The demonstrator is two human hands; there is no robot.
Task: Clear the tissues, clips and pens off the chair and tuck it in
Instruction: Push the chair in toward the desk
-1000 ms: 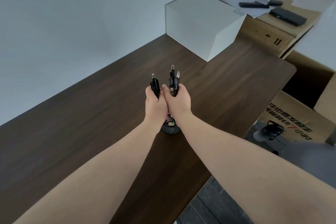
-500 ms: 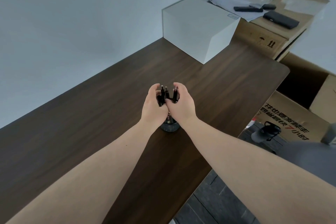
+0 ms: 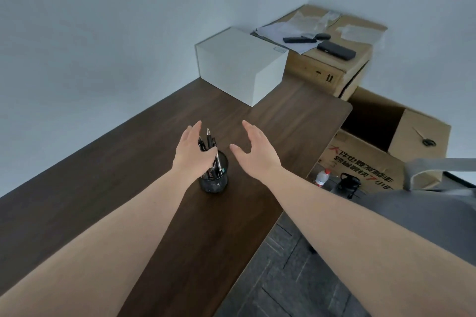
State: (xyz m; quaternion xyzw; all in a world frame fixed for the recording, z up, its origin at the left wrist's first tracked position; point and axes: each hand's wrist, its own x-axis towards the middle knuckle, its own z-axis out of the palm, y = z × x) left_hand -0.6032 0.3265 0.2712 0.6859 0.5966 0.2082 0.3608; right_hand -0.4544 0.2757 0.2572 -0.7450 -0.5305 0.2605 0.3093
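Pens upright in mesh cup on surface. Left hand open, touching pens; right hand open, empty. Risk: left hand snags pens, tips light cup. Chair right, not tucked.

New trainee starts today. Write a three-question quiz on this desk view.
1. True or false: the black pens stand in the black mesh cup.
2. Which hand is nearer the cup: the left hand or the right hand?
3. What stands on the far end of the dark wooden desk: A) white box, B) red mug, C) laptop?

Key: 1 true; 2 left; 3 A.
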